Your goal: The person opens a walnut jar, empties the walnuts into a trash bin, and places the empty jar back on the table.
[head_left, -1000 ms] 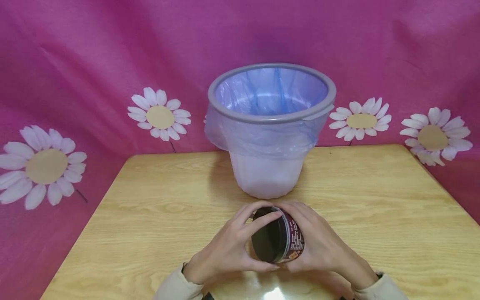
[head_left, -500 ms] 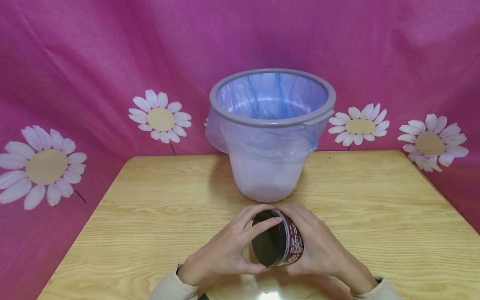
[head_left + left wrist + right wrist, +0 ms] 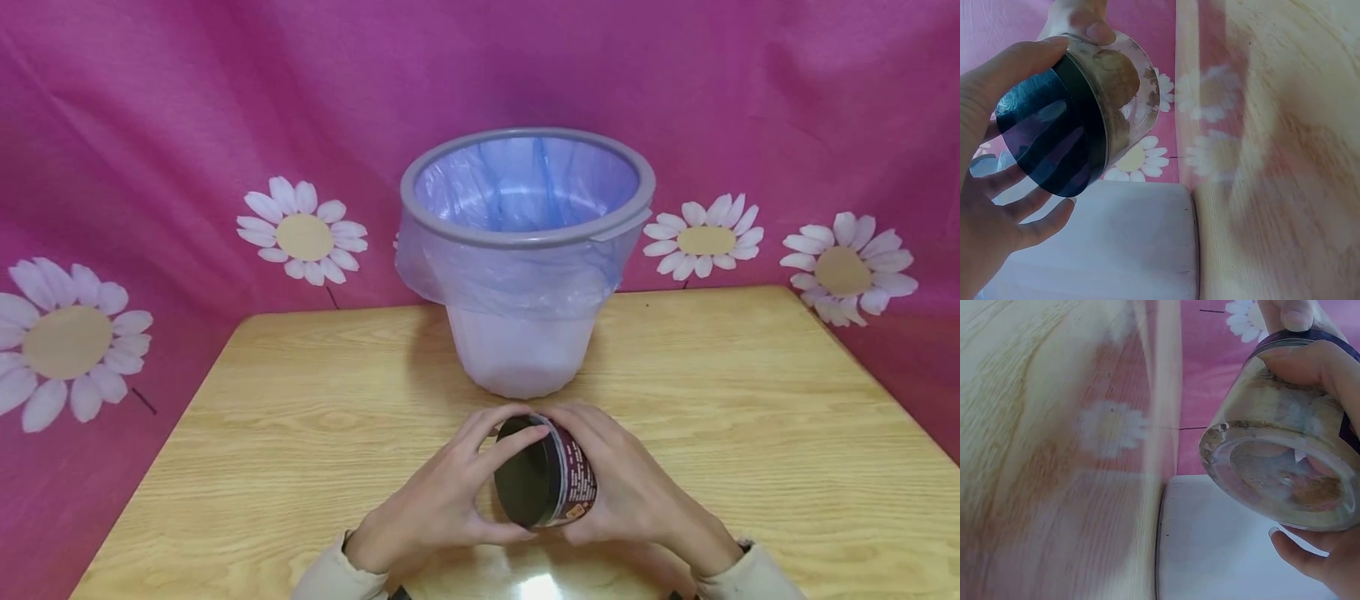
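Both hands hold a clear jar (image 3: 1260, 415) with a dark lid (image 3: 522, 482), tilted on its side above the table. Its lid faces left, and a dark red printed label (image 3: 576, 479) shows on the body. In the right wrist view, brown patches show through the see-through wall and base. My left hand (image 3: 438, 500) grips the lid, fingers over its top and thumb at its lower edge. My right hand (image 3: 633, 487) is wrapped around the body. In the left wrist view, the lid (image 3: 1047, 140) sits flush on the jar's rim.
A pale bin (image 3: 525, 350) with a grey rim ring (image 3: 528, 239) stands just beyond the hands. A bluish plastic bag (image 3: 480, 271) lines it and folds over outside. The wooden table (image 3: 300, 417) backs onto a pink daisy-print cloth (image 3: 315, 100).
The head view shifts slightly, moving the scene a little to the left. Both hands keep hold of the jar and lid, and the left thumb has moved slightly along the lid's lower edge.
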Motion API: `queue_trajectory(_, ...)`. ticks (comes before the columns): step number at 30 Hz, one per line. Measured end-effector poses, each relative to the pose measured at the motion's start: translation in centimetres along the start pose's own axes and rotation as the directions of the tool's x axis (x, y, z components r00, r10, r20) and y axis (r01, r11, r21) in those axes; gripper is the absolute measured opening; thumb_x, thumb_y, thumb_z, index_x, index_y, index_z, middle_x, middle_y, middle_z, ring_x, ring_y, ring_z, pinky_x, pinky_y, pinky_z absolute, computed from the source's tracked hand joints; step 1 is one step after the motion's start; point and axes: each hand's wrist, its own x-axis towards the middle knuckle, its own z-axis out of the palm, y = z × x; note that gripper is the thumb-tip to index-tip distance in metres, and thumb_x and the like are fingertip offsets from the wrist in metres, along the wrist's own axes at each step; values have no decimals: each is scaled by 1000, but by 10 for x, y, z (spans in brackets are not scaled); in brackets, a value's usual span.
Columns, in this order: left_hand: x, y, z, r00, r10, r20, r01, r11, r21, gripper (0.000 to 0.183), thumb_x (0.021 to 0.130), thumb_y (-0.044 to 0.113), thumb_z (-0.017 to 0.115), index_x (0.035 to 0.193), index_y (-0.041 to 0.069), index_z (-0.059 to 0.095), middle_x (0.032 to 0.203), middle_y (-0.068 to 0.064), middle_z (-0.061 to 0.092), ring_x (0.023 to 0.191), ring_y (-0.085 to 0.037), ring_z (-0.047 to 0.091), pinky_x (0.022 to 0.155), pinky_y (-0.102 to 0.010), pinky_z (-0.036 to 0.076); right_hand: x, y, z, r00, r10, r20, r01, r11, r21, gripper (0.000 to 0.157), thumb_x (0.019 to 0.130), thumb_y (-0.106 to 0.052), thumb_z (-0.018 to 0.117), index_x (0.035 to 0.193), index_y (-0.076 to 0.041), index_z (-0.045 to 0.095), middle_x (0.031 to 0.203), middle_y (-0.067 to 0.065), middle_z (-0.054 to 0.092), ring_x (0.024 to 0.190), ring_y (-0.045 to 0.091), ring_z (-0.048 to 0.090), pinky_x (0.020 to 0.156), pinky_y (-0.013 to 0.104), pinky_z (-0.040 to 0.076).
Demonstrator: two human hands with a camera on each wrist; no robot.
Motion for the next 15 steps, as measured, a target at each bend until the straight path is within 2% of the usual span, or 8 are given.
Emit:
queue_trajectory(10,1,-1,0,1000,8,21,-8,1000,7,94,68,39,86,145,16,38,146,-9,35,132,-20,36,105,-33,39,-2,2,3,1000,-8,-6,7,999,-34,110,38,-36,89,135,-7,48,127,-1,54,114,15,52,91,38,50)
queue_trajectory(15,-2,-1,-2,1000,-7,24,7,1000,14,94,67,40,86,144,16,38,145,-9,36,132,-19,36,105,-33,39,0,1,5,1000,-13,5,13,1000,-12,110,38,-34,89,135,-5,48,128,1,54,114,15,51,92,38,49)
